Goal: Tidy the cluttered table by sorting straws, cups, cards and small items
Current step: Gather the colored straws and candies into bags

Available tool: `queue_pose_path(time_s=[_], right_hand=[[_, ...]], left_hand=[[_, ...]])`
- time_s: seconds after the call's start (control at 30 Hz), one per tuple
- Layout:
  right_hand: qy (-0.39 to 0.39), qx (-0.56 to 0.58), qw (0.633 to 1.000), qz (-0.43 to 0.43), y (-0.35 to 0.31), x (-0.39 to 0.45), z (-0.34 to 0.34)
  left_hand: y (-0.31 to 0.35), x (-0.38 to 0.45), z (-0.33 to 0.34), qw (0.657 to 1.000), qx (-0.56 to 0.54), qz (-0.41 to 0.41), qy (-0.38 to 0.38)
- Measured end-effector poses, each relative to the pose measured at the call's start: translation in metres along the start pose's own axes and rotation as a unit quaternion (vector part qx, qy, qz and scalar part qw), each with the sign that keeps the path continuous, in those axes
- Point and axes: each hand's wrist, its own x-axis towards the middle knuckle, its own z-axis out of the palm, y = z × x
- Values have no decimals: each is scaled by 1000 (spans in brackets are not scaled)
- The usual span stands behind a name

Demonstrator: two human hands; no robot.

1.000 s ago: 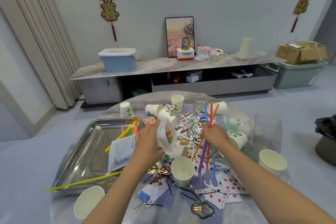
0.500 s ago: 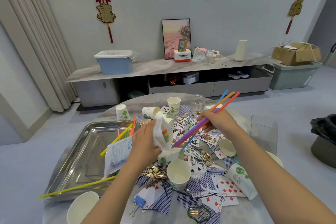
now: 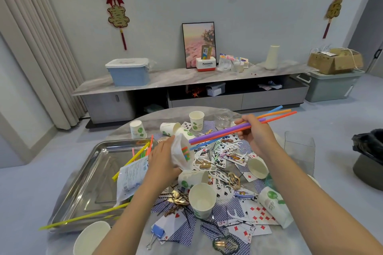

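My right hand (image 3: 256, 133) grips a bundle of coloured straws (image 3: 221, 133), purple, orange, red and blue, held nearly level above the table with the near ends pointing left. My left hand (image 3: 162, 161) holds open the mouth of a white plastic straw bag (image 3: 180, 154); coloured straw ends show inside it. The bundle's ends sit just at the bag's mouth. The bag's printed body (image 3: 130, 178) hangs over the steel tray (image 3: 87, 174), where yellow and red straws (image 3: 132, 156) lie. Paper cups (image 3: 202, 198), playing cards (image 3: 257, 215) and hair clips (image 3: 233, 180) litter the round table.
A long yellow straw (image 3: 83, 217) juts over the tray's front edge. A blue binder clip (image 3: 156, 234) lies near the front edge of the table (image 3: 132, 240). A clear glass jar (image 3: 222, 118) stands at the far side, a clear plastic box (image 3: 299, 151) at the right. A black bin (image 3: 369, 161) stands on the floor.
My right hand lifted the straw bundle off the table, swung it from upright to nearly level, and brought its ends to the bag's mouth. My left hand keeps holding the bag.
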Motion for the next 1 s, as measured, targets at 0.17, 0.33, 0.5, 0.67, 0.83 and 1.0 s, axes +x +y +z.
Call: queue_pose_path(time_s=[0.17,0.33,0.5,0.67,0.83,1.0], right_hand=[[-33,-15,999,6,7,-4,10],[-26,-4,1000,-6,9,-5,14],[-41,-6,999,-19,6,-7,14],[-53,61,997,-9,-1,-4,7],[-64,18,998,-3,13,-1,5],[-66,-7,998,-11,25,2,3]], left_hand=[[0,1,-4,1000,-14,5,-2],[0,-1,-5,999,-32,5,-17],[-2,0,-9,999,-44,18,-20],[2,-1,-15,996,-79,14,-34],[9,-5,-22,990,-136,4,-40],[11,-6,-25,986,-158,3,-43]])
